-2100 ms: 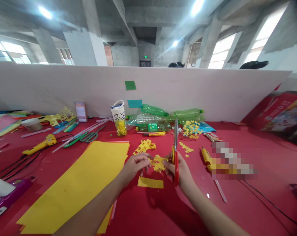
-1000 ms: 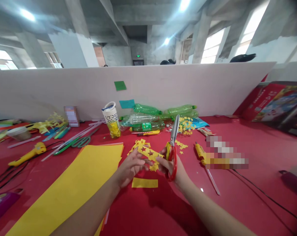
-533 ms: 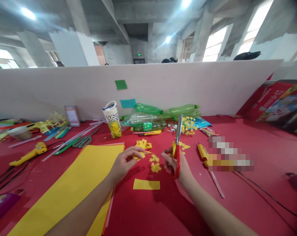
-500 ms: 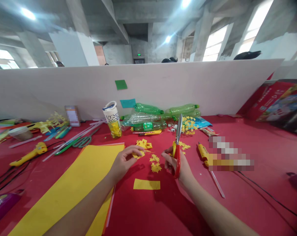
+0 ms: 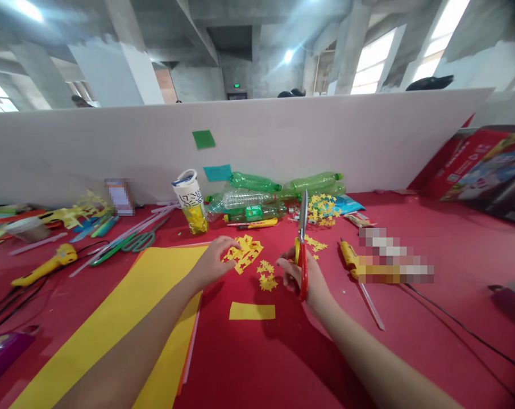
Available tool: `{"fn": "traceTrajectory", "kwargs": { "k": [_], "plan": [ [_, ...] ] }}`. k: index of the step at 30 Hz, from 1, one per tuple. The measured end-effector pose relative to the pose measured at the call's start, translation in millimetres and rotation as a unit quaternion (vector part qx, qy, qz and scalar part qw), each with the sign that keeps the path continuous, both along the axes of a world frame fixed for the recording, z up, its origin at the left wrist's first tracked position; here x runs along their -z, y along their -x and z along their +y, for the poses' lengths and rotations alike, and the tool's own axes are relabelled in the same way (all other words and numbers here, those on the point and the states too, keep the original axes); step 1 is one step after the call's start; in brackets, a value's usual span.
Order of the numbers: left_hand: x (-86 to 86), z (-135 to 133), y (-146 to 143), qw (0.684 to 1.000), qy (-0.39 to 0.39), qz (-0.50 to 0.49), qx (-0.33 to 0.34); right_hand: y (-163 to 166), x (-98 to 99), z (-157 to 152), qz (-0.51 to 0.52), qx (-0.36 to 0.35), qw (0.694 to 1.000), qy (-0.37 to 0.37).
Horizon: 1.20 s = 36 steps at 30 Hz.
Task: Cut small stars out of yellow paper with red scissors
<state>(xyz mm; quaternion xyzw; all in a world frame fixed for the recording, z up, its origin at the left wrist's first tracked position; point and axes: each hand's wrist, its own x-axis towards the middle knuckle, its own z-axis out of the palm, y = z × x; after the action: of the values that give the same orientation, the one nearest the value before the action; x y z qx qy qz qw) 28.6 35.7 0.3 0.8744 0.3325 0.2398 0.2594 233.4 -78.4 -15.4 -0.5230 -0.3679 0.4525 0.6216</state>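
Note:
My left hand point(image 5: 215, 260) is beside a heap of yellow paper scraps point(image 5: 248, 250) with star-shaped holes. Its thumb and fingers are apart at the heap's left edge, and I see nothing held in them. In my right hand point(image 5: 311, 278) is a pair of scissors point(image 5: 302, 227) with red and yellow handles, blades pointing up. Small yellow paper stars point(image 5: 267, 282) lie between my hands. Below them a yellow paper strip point(image 5: 252, 311) rests flat on the red table point(image 5: 249, 369).
Yellow sheets point(image 5: 125, 318) lie under my left forearm. Green plastic bottles point(image 5: 257, 182) line the white partition point(image 5: 283, 136) behind a utility knife point(image 5: 260, 224). A yellow glue gun point(image 5: 350, 258) with a cord lies right, another glue gun point(image 5: 48, 266) left. A cup point(image 5: 190, 199) stands back left.
The yellow scrap that was in my left hand now lies with the other scraps, and the fingers have come apart. My right hand still has the scissors. The view has shifted slightly.

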Motion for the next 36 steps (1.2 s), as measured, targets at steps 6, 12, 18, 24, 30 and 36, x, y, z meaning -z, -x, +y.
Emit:
{"fn": "traceTrajectory", "kwargs": {
  "k": [6,12,18,24,30,36],
  "plan": [
    [-1.7,-58.6,-6.0,0.973,0.072,0.182,0.126,1.0,1.7,0.5,-0.011,-0.004,1.000,-0.010],
    [21.0,-67.3,-5.3,0.983,0.071,0.143,0.090,6.8,-3.3,-5.6,-0.027,-0.017,0.999,-0.009],
    [21.3,-76.7,-5.6,0.988,0.092,0.110,0.062,17.4,-5.6,-8.9,-0.037,-0.027,0.999,-0.005],
    [24.8,-76.6,-4.7,0.993,0.060,0.095,0.027,21.8,-8.6,-10.9,-0.052,-0.024,0.998,-0.002],
    [23.1,-75.5,-4.9,0.989,0.072,0.119,0.043,20.9,-7.1,-10.1,-0.058,-0.026,0.998,0.004],
    [23.9,-78.7,-7.9,0.991,0.110,0.068,0.035,19.2,-3.5,-8.5,-0.072,-0.027,0.997,0.009]
  ]
}}
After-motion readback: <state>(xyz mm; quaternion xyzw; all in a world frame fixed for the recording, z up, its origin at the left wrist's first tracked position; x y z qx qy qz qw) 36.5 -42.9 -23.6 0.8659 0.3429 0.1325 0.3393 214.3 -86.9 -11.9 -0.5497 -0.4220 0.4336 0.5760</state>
